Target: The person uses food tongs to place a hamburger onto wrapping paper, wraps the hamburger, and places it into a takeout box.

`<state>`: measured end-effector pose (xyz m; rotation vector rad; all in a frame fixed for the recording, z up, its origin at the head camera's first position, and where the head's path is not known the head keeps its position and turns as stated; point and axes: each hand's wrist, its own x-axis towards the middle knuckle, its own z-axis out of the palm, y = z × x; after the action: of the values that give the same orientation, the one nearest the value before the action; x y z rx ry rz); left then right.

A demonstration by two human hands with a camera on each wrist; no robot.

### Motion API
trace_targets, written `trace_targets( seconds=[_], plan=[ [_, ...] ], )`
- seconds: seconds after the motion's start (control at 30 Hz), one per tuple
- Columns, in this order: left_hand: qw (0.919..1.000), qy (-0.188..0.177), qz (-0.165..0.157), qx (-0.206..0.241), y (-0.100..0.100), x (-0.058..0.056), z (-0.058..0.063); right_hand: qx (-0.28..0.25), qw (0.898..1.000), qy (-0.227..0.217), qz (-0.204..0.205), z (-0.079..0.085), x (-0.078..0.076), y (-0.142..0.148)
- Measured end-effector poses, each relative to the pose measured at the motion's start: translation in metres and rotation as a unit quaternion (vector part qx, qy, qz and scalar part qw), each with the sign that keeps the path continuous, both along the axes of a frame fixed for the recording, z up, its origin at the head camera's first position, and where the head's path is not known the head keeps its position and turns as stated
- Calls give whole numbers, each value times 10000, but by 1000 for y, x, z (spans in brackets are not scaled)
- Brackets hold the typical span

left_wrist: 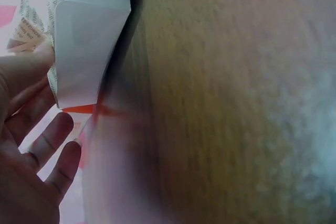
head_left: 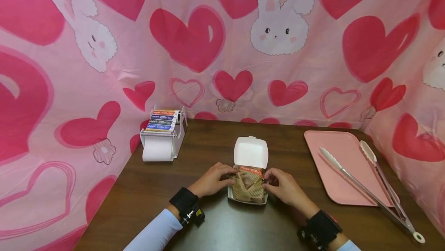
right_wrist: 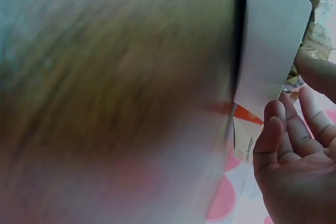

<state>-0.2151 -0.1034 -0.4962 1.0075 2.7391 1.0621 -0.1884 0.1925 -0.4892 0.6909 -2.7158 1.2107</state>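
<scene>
A burger in brown patterned paper sits in a white clamshell box, its lid standing open at the back. From the left, my left hand grips the wrapped burger's edge with thumb and fingers; its lower fingers hang loosely beside the box wall in the left wrist view. My right hand holds the opposite edge, thumb and fingers bent against the paper. The right wrist view shows its fingers by the box's side. The burger itself is hidden inside the paper.
A label dispenser with a white paper roll stands at the back left of the dark wooden table. On the right lies a pink tray with metal tongs across it, their handle past its front edge. Heart-patterned cloth surrounds the table.
</scene>
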Motion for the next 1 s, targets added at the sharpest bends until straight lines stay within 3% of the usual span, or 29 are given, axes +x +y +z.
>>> trace_targets(
  seconds=[0.37,0.47,0.6,0.7,0.87,0.93,1.0],
  plan=[
    [9991,-301,-45,306,-14,-5,2,-358,9985,-418,41,6,-5,14],
    [9977,-437,232,458,-15,-12,7,-371,9968,-683,-177,13,-11,19],
    [9901,-806,933,675,-7,-26,12,-499,9900,-1104,-723,22,-26,21],
    [9716,-1580,1462,983,3,-38,14,-815,9778,-1628,-1034,24,-41,18],
    [9210,-2914,1910,1744,15,-59,10,-1260,9507,-2625,-1067,19,-63,9],
    [9120,-3111,1893,1889,17,-64,8,-1333,9453,-2810,-984,15,-68,4],
    [9108,-3170,1848,1891,19,-65,9,-1426,9411,-2926,-914,14,-71,0]
  ],
)
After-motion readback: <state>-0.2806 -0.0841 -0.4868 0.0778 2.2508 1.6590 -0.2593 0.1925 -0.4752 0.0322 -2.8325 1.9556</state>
